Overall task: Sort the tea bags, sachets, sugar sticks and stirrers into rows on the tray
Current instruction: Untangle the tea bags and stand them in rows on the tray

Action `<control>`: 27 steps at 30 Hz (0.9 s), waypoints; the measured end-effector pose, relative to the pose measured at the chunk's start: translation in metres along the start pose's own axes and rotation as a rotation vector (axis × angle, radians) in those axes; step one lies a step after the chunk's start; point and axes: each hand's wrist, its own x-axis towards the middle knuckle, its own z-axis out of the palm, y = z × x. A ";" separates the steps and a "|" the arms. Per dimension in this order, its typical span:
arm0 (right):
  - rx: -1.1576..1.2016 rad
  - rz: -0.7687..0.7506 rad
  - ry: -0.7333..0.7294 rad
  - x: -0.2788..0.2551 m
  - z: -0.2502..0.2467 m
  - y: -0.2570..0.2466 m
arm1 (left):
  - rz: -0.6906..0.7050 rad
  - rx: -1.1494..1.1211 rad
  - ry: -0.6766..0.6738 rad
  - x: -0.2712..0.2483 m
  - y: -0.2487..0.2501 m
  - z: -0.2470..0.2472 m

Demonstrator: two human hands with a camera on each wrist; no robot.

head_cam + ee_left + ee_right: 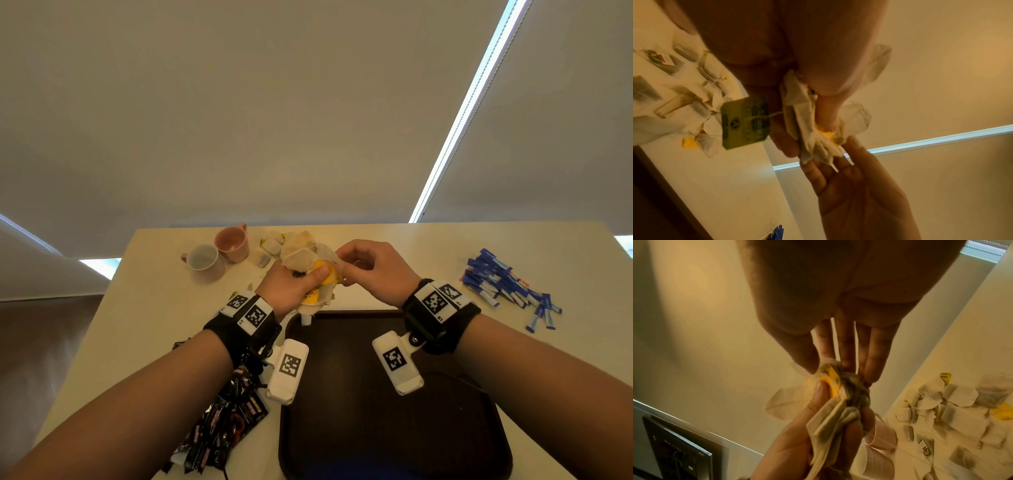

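A bunch of tea bags (310,263) is gripped in the curled left hand (291,286) above the tabletop (376,291), just beyond the tray (445,428), while one bag's edge is pinched by the right hand (375,270), its other fingers extended.

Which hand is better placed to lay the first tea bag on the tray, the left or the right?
Probably the right hand. Its fingers already pinch one bag at the edge of the bunch of tea bags, while the left hand grips the whole bunch. The tray lies just below both.
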 end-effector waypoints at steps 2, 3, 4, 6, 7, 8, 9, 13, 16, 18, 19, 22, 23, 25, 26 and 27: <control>-0.028 -0.042 -0.001 0.001 -0.003 0.000 | 0.019 0.025 -0.017 0.000 0.001 -0.001; -0.055 -0.053 0.001 0.001 -0.004 0.000 | 0.024 0.037 -0.031 0.000 0.002 -0.002; -0.081 -0.058 0.001 0.002 -0.005 0.001 | 0.028 0.048 -0.041 0.000 0.003 -0.002; -0.126 -0.068 -0.007 0.002 -0.005 0.002 | 0.031 0.071 -0.049 0.001 0.003 -0.002; -0.144 -0.075 -0.011 0.002 -0.005 0.002 | 0.031 0.079 -0.052 0.001 0.002 -0.002; -0.156 -0.082 -0.014 0.003 -0.004 0.002 | 0.030 0.084 -0.055 0.001 0.001 -0.002; -0.162 -0.087 -0.021 0.003 -0.004 0.002 | 0.027 0.089 -0.056 0.001 0.001 -0.002; -0.182 -0.082 -0.048 0.005 -0.011 -0.004 | 0.037 0.100 -0.065 0.000 0.000 -0.003; -0.225 -0.068 -0.026 0.016 -0.022 -0.015 | 0.042 0.151 -0.086 0.002 -0.002 -0.006; -0.288 -0.084 -0.088 0.025 -0.026 -0.024 | 0.049 0.194 -0.113 0.002 -0.003 -0.007; -0.310 -0.101 -0.146 0.029 -0.026 -0.029 | 0.055 0.212 -0.133 0.002 -0.002 -0.007; -0.362 -0.158 -0.273 0.038 -0.019 -0.040 | 0.083 0.272 -0.186 0.001 0.002 -0.005; -0.355 -0.157 -0.281 0.040 -0.016 -0.042 | 0.096 0.290 -0.196 0.002 0.002 -0.005; -0.269 -0.139 -0.249 0.042 -0.013 -0.045 | 0.109 0.287 -0.199 0.001 0.003 -0.007; -0.208 -0.126 -0.214 0.041 -0.013 -0.046 | 0.108 0.279 -0.192 0.002 0.002 -0.008; -0.146 -0.114 -0.169 0.041 -0.013 -0.046 | 0.106 0.276 -0.186 0.002 0.002 -0.009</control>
